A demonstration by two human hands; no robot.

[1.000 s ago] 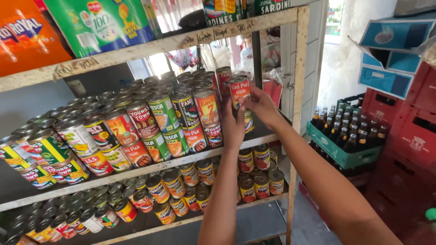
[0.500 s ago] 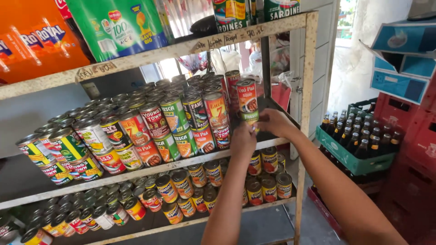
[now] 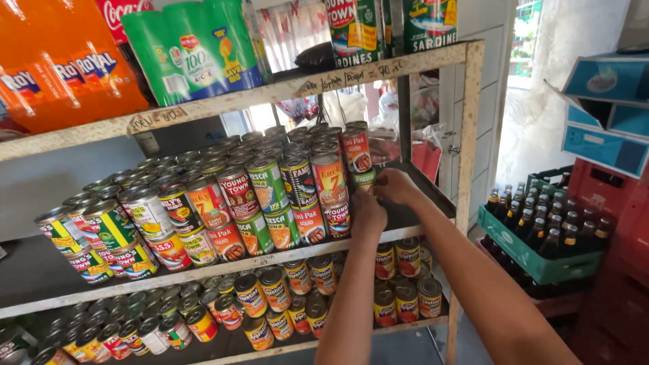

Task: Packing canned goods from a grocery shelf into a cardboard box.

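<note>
A wooden shelf [image 3: 203, 270] carries rows of stacked food cans with red, green and orange labels. At the right end of the rows, a red-labelled can [image 3: 355, 150] stands on top of a green-labelled can [image 3: 364, 178]. My left hand [image 3: 368, 211] reaches up from below, and its fingers close on the left side of the green-labelled can. My right hand [image 3: 399, 187] grips the same can from the right. The hands hide most of that lower can.
Orange soda bottles [image 3: 54, 61], green drink packs [image 3: 193, 47] and tall fish cans [image 3: 351, 30] fill the top shelf. More cans [image 3: 270, 297] sit on the shelf below. A wooden post [image 3: 468, 135] bounds the shelf's right side. Beyond it are a green crate of dark bottles [image 3: 534, 236], red crates [image 3: 608, 223] and blue cartons [image 3: 608, 108].
The red-labelled can that my right hand held up has come down onto the stack at the right end. Both hands have dropped from it to the green-labelled can underneath.
</note>
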